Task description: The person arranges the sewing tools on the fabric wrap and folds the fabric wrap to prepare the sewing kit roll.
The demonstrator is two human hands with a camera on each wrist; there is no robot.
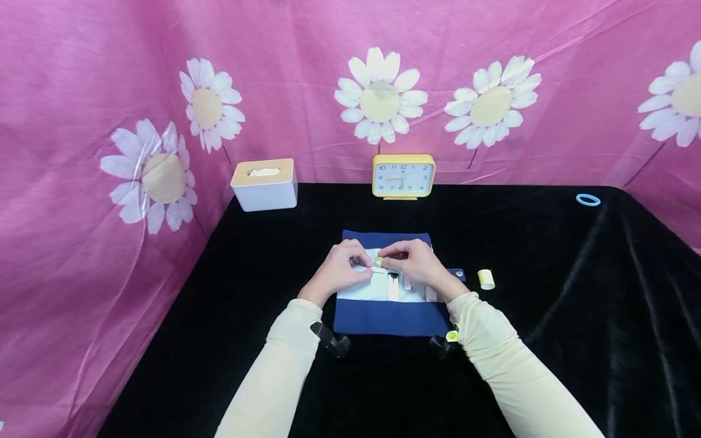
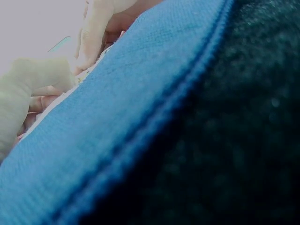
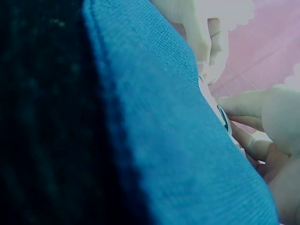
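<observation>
Clock (image 1: 403, 175), tissue box (image 1: 267, 193) behind (yellow roll (image 1: 485, 280) rightward); left grip (image 1: 342, 266) pinches white band (image 1: 380, 270), right grip (image 1: 414, 261) yellow piece (image 1: 378, 262)

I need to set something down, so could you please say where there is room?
Free: black cloth between tissue box and left sleeve, and between yellow cylinder and blue ring. Crowded: blue pouch, beneath left hand and right hand.

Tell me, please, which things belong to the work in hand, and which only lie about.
Belonging to the work:
- dark-blue and white cloth case
- small yellow-green piece
- pale yellow cylinder, probably

Lying about:
- white box with tan top
- yellow rectangular clock
- light-blue ring
</observation>
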